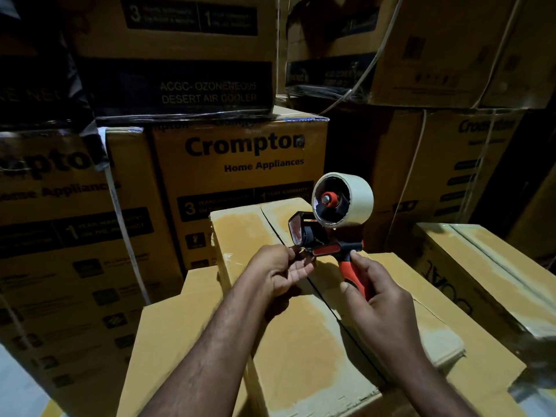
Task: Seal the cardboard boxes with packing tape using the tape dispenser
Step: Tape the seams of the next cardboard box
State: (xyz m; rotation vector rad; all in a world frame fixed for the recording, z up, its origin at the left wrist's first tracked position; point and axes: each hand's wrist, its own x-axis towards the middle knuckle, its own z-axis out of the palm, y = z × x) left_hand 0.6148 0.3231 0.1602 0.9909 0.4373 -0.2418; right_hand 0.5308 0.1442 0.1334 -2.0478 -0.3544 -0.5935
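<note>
A long cardboard box (304,341) lies in front of me, its two top flaps closed with a dark seam running down the middle. Above it I hold a red and black tape dispenser (334,242) with a roll of pale tape (358,203) on top. My right hand (376,293) grips the red handle. My left hand (285,272) pinches at the dispenser's front end, by the roller, where the tape end would be; the tape itself is too clear to make out there.
The long box rests on a wider plain box (180,335). Another box (493,275) with a taped seam lies to the right. Stacks of printed Crompton cartons (240,164) wall in the back and left. A strip of floor (18,386) shows at bottom left.
</note>
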